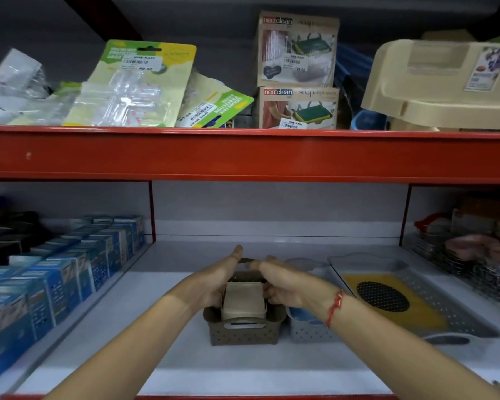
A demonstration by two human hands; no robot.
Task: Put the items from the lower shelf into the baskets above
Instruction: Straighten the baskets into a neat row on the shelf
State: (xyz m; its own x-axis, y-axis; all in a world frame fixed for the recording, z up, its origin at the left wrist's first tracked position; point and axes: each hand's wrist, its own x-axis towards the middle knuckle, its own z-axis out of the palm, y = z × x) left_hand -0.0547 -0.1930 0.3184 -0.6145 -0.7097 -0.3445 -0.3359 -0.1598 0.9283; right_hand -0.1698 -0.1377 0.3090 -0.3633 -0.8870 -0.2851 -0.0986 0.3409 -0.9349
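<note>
A brown perforated basket (244, 333) stands on the white lower shelf (185, 368), with a cream square container (244, 301) inside it. My left hand (218, 280) grips the basket's left side and my right hand (286, 284) grips its right side, fingers reaching along the rim to the far end. Right beside it sits a grey perforated basket (309, 332) holding something blue, partly hidden by my right wrist.
A grey tray (471, 310) with a yellow card and black oval lies to the right. Blue boxes (70, 272) fill the left bay, wire items (479, 264) the right bay. Above the red beam (243, 154) are packets (133, 88), cartons (298, 70) and a beige plastic lid (445, 85).
</note>
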